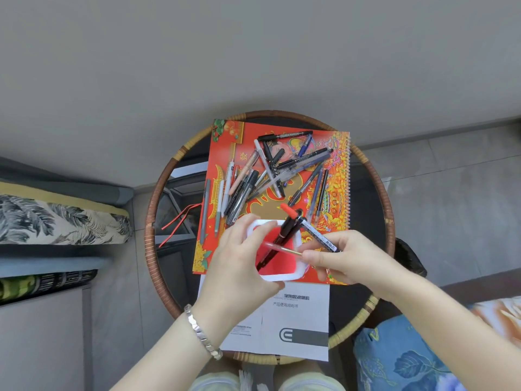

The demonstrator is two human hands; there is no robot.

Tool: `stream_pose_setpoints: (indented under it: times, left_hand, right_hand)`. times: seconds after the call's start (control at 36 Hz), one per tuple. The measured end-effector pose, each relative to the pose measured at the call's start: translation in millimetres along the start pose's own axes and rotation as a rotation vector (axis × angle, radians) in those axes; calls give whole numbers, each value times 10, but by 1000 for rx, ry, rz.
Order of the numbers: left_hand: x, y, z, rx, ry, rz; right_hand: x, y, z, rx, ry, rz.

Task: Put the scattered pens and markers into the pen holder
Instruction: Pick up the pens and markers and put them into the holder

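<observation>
A white square pen holder [298, 273] with a red inside stands at the near edge of a red calendar [332, 204]. My left hand [239, 258] grips its left side. My right hand [344, 256] holds a thin pink pen with a gold tip [277, 247] across the holder's opening, plus a white-barrelled marker [318, 234]. A black pen and a red-capped marker [289, 211] lean in the holder. Several pens and markers [270, 170] lie scattered over the calendar.
The calendar rests on a round glass table with a wicker rim [387, 221]. A white instruction sheet [296, 317] lies near me under the holder. A leaf-patterned cushion [56, 221] sits left; blue floral fabric [408, 359] lies right.
</observation>
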State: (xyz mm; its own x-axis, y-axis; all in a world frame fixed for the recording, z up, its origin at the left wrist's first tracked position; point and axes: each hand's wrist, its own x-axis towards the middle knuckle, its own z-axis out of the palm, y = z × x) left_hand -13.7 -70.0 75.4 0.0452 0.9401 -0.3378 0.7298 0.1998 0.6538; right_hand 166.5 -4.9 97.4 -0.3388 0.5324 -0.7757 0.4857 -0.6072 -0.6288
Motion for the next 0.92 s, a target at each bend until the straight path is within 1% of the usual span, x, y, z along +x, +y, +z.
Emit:
stream_pose_setpoints:
  times: [0.08, 0.19, 0.25, 0.42, 0.53, 0.61, 0.69, 0.78, 0.81, 0.86, 0.92]
  left_hand:
    - [-13, -55, -5, 4, 3, -42]
    - [-23, -92, -4, -18, -26, -97]
    - [-23, -77, 5, 20, -54, -91]
    - [-9, 38, 17, 204, -134, -23]
    - [1, 60, -6, 185, -111, -19]
    - [-16, 84, -10, 142, -78, -15]
    - [-11, 53, 2, 120, 12, 33]
    - [2, 41, -9, 21, 30, 21]
    - [7, 34, -1, -29, 27, 0]
    - [22, 3, 14, -113, 34, -69]
    - [33, -12, 17, -145, 46, -109]
  right_hand:
    - [-23, 54, -60, 139, -2, 13]
    - [-63, 64, -126, 187, -43, 35]
    - [-70, 57, -104, 201, -44, 39]
    - [-75, -11, 31, 344, -84, 62]
    - [-86, -91, 75, 359, -77, 50]
    - [-101, -130, 95, 266, -57, 8]
    - [-120, -162, 94, 185, -59, -52]
    - [-143, -234, 41, 68, 14, -79]
    - [-163, -267, 9, -34, 62, -80]
    - [-210, -335, -63, -325, 157, -103]
    - [-241, -388, -94, -623, 204, -135]
